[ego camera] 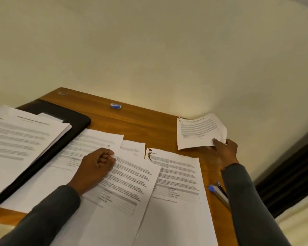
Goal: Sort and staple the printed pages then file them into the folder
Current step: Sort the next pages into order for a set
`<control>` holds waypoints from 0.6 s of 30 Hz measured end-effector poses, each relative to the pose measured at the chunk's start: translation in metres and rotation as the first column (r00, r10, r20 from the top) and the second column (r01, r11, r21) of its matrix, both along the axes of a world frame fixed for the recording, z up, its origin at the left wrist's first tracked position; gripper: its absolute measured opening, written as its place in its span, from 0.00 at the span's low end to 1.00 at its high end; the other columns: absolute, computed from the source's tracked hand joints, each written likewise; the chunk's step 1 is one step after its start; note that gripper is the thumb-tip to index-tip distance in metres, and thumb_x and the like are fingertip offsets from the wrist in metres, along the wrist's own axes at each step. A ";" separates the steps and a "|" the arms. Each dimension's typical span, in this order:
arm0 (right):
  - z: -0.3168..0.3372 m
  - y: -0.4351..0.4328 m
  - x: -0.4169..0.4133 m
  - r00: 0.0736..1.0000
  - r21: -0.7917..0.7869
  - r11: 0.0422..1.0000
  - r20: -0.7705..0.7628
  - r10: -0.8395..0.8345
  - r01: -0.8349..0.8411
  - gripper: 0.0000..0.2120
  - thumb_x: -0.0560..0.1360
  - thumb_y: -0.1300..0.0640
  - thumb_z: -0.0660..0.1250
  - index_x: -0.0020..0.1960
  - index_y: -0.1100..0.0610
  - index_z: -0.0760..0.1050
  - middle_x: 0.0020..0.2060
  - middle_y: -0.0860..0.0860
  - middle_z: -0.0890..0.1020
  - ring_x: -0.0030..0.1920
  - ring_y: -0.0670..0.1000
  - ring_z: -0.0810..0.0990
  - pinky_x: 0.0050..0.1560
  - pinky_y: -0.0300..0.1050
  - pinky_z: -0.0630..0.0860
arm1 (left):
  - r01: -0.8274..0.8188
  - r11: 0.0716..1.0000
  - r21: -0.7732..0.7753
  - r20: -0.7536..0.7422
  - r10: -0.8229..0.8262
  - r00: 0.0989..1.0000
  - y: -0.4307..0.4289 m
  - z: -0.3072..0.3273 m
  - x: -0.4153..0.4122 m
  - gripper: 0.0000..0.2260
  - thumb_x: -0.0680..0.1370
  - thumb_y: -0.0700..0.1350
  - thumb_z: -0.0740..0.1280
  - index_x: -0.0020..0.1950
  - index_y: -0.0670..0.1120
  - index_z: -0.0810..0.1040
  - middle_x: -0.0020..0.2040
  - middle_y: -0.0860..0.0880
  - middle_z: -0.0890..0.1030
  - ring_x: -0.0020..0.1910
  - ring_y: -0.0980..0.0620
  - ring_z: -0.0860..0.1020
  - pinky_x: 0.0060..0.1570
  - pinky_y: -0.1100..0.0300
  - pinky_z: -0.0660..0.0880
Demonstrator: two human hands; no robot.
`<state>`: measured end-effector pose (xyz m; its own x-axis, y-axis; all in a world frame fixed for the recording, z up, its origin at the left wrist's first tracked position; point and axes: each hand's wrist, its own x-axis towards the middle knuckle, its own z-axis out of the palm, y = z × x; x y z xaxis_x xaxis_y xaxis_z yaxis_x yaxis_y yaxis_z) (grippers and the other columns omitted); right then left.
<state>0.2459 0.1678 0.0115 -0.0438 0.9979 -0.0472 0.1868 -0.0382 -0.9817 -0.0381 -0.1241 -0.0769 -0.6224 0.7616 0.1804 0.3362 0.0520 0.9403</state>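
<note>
Several printed pages [132,176] lie fanned over the wooden desk [146,121]. My left hand [94,167] rests on them with its fingers curled, pinching the top corner of one sheet. My right hand [224,150] grips the near edge of a stapled set [199,130] at the desk's far right, against the wall. A black folder [75,119] lies at the left under a thick stack of pages [21,137]. A blue and silver stapler [219,192] sits by my right forearm.
A small blue staple box [116,106] sits near the desk's back edge. The cream wall [149,50] closes off the back and right. A dark frame [292,171] runs past the desk's right edge.
</note>
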 end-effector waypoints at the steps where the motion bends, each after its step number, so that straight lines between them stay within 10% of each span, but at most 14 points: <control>1: 0.011 -0.011 -0.004 0.998 0.045 0.999 -0.065 -0.004 0.007 0.11 0.76 0.62 0.69 0.58 0.61 0.74 0.55 0.57 0.80 0.46 0.55 0.82 0.44 0.46 0.78 | 0.001 1.000 -0.006 -0.006 -0.001 1.000 -0.001 0.002 0.000 0.07 0.75 0.41 0.72 0.51 0.49 0.79 0.44 0.47 0.84 0.43 0.48 0.82 0.44 0.61 0.80; 9: 0.040 -0.138 -0.008 0.887 0.129 0.965 -0.381 0.259 -0.227 0.21 0.72 0.62 0.74 0.64 0.53 0.75 0.56 0.55 0.84 0.53 0.59 0.84 0.52 0.61 0.81 | 0.009 1.000 -0.030 0.090 -0.007 0.996 -0.006 0.015 0.003 0.05 0.74 0.46 0.73 0.48 0.48 0.80 0.42 0.45 0.83 0.44 0.45 0.81 0.50 0.48 0.79; 14: 0.030 -0.211 -0.008 0.876 0.014 0.973 -0.432 0.214 -0.231 0.20 0.67 0.62 0.76 0.57 0.55 0.76 0.52 0.57 0.84 0.51 0.60 0.84 0.37 0.49 0.84 | 0.077 0.983 0.170 0.429 -0.144 0.892 -0.019 0.047 0.006 0.03 0.76 0.37 0.69 0.47 0.42 0.82 0.46 0.34 0.80 0.44 0.37 0.80 0.42 0.51 0.79; 18: 0.013 -0.259 -0.011 0.885 -0.033 0.972 -0.421 0.199 -0.234 0.49 0.37 0.41 0.85 0.56 0.55 0.79 0.50 0.55 0.85 0.50 0.61 0.83 0.34 0.51 0.82 | -0.016 0.945 0.326 0.617 -0.200 0.762 -0.035 0.083 0.012 0.27 0.72 0.64 0.65 0.61 0.45 0.77 0.55 0.43 0.84 0.56 0.41 0.82 0.47 0.48 0.81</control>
